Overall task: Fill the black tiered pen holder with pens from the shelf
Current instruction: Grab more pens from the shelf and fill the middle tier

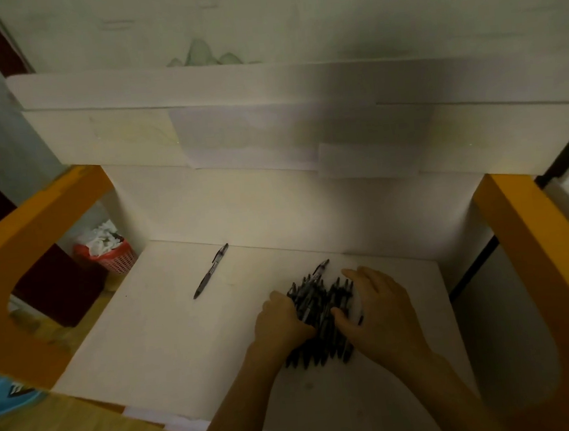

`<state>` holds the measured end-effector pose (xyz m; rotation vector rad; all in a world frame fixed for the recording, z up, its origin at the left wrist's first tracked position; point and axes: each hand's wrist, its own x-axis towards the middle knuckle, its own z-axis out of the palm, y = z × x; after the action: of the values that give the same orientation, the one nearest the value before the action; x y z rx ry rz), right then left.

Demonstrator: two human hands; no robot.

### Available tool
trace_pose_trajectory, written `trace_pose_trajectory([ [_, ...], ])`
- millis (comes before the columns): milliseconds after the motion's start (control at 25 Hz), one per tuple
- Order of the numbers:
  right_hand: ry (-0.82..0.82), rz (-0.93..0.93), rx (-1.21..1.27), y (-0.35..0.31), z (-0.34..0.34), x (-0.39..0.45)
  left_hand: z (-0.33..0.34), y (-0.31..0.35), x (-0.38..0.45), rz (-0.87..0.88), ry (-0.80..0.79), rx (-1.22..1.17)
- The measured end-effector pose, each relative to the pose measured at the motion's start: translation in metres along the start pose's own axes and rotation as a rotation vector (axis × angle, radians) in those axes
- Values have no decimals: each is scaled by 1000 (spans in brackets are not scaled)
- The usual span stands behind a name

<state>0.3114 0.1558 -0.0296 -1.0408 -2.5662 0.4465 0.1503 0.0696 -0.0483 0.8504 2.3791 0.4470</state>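
Observation:
A pile of several black pens [318, 307] lies on the white shelf board [169, 335], right of centre. My left hand [282, 322] grips the pile's left side with curled fingers. My right hand [380, 306] cups the pile's right side, its thumb pressing on the pens. One pen [321, 267] sticks out at the far end of the pile. A single black pen [211, 270] lies apart to the left, near the back wall. The black tiered pen holder is not in view.
Orange frame posts stand at the left [27, 244] and right [533, 248] of the shelf. A white upper shelf [265, 89] overhangs at the back. A red basket [111, 252] with white scraps sits on the floor, lower left.

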Motion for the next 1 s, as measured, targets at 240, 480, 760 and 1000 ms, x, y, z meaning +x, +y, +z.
trace_pose_trajectory([
  [240,-11,-20,-6,0,-3,2,0,-3,6,81,-73,-28],
  [480,-5,-28,-5,0,-4,6,-3,-6,8,98,-46,10],
  [760,-10,-41,-18,-6,-4,12,-18,-14,6,29,-13,156],
  [1000,-36,-76,30,-16,-4,19,-27,-31,0,-6,-17,108],
])
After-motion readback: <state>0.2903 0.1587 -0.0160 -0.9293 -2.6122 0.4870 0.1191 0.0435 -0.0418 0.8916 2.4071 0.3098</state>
